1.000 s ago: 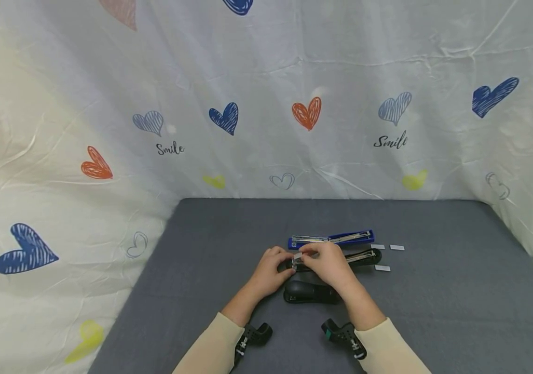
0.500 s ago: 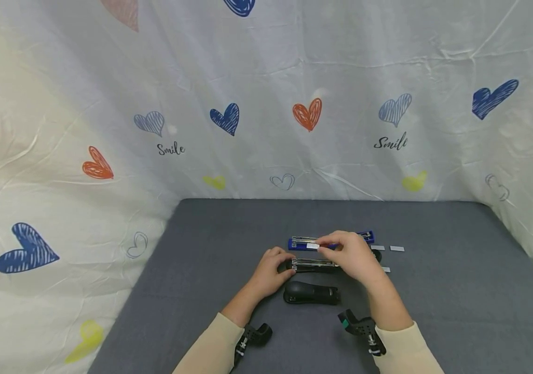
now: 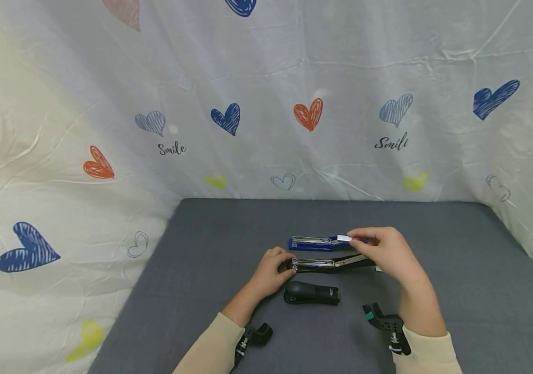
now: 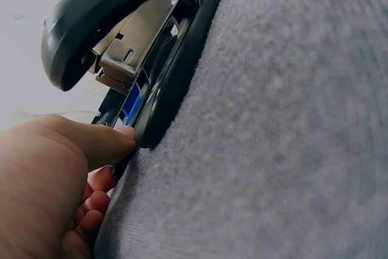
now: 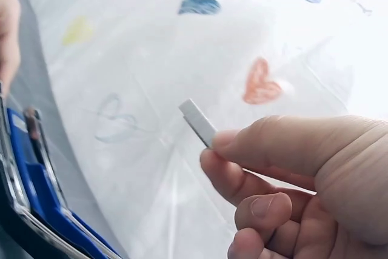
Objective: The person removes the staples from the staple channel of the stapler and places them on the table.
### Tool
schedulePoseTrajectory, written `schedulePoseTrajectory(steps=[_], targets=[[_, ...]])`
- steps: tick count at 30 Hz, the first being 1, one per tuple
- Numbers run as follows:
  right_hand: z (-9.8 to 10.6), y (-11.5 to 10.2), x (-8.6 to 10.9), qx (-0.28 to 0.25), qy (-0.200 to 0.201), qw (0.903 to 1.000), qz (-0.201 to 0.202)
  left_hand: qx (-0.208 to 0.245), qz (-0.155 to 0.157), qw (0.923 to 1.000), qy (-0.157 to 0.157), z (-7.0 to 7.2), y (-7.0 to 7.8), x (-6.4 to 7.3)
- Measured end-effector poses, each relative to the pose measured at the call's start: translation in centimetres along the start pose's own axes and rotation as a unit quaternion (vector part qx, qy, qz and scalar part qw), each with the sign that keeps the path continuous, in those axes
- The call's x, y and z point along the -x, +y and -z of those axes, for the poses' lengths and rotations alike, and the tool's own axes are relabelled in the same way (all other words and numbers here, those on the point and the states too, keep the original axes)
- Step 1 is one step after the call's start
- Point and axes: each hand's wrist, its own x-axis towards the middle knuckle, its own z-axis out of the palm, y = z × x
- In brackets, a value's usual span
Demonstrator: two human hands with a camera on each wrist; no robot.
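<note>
My right hand (image 3: 387,254) pinches a small pale staple strip (image 3: 343,238) between thumb and index finger, held over the right part of an opened blue stapler (image 3: 310,244). In the right wrist view the strip (image 5: 197,122) juts out past the fingertips. My left hand (image 3: 270,270) grips the left end of an opened black stapler (image 3: 315,264), its metal rail lying bare. Nearer to me sits another black stapler (image 3: 311,293), folded together. In the left wrist view this folded stapler (image 4: 109,16) hides part of the one that the left hand (image 4: 48,168) holds.
Another staple strip (image 3: 378,269) lies on the grey table (image 3: 462,291), partly covered by my right hand. Behind the table hangs a white curtain (image 3: 257,78) printed with hearts. A camera mount (image 3: 387,324) juts out from my right wrist.
My right hand has moved right and a little away from me, from the black stapler's left end, carrying the staple strip. The left hand has stayed on the black stapler.
</note>
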Motion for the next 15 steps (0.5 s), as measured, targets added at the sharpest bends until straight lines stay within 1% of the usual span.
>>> schedulePoseTrajectory(steps=[6,10,15], targets=[[1.9,0.7,0.9,0.017,-0.011,0.9997,-0.015,0.000,0.001,1.0000,0.002,0.0,0.0,0.0],[3.1,1.3,1.4,0.037,-0.006,0.9989,-0.029,0.001,0.000,1.0000,0.005,-0.1,0.1,0.0],[4.2,2.5,1.9,0.054,-0.002,0.9965,-0.063,0.004,-0.004,0.9999,0.009,0.0,0.2,0.0]])
